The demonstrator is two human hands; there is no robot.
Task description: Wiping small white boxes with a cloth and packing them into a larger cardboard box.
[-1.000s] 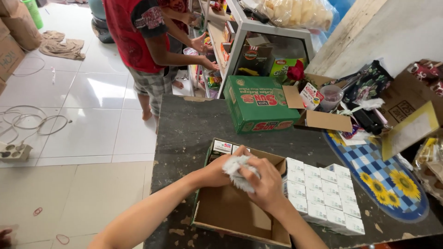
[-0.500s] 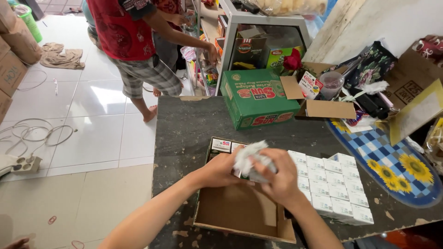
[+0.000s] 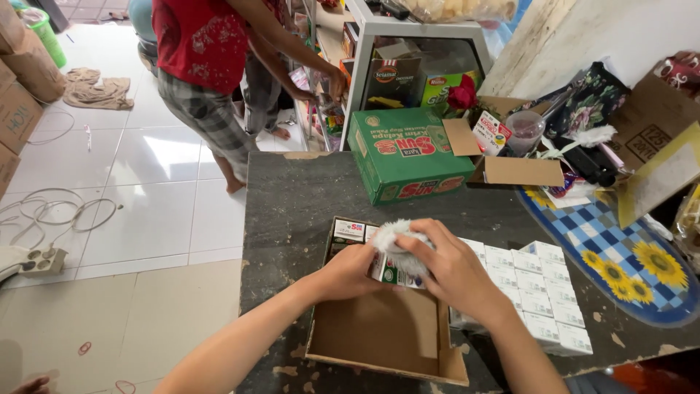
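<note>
White crumpled cloth (image 3: 399, 237) is gripped between both hands above the far edge of an open cardboard box (image 3: 379, 332). The right hand (image 3: 453, 271) is curled over the cloth from the 3 o'clock side, fingers bent around it, and the left hand (image 3: 348, 271) is closed narrowly on it from 9 o'clock, together with a small green-and-white carton (image 3: 390, 271) that is pressed under the cloth. Whether the carton is held by one hand or both cannot be told. The box is set on a dark, scuffed stone counter (image 3: 292, 211), and most of its brown floor is bare; a few small cartons (image 3: 348, 230) are stood along its far wall at 12 o'clock. Just beside the box, at 3 o'clock, rows of white cartons (image 3: 536, 281) are packed touching one another. Well apart, at 12 o'clock on the counter, a green box with red lettering (image 3: 405, 153) is laid with one flap open. At 2 o'clock a blue checked mat with sunflowers (image 3: 620, 252) is spread, with a plastic cup (image 3: 523, 130) and a red artificial rose (image 3: 462, 95) beyond it. At 11 o'clock, on the white tiled floor (image 3: 138, 197), a person in a red shirt (image 3: 200, 40) is seen reaching into a shelf unit (image 3: 379, 44). A coiled white cable (image 3: 62, 215) is left on the tiles at 9 o'clock.
</note>
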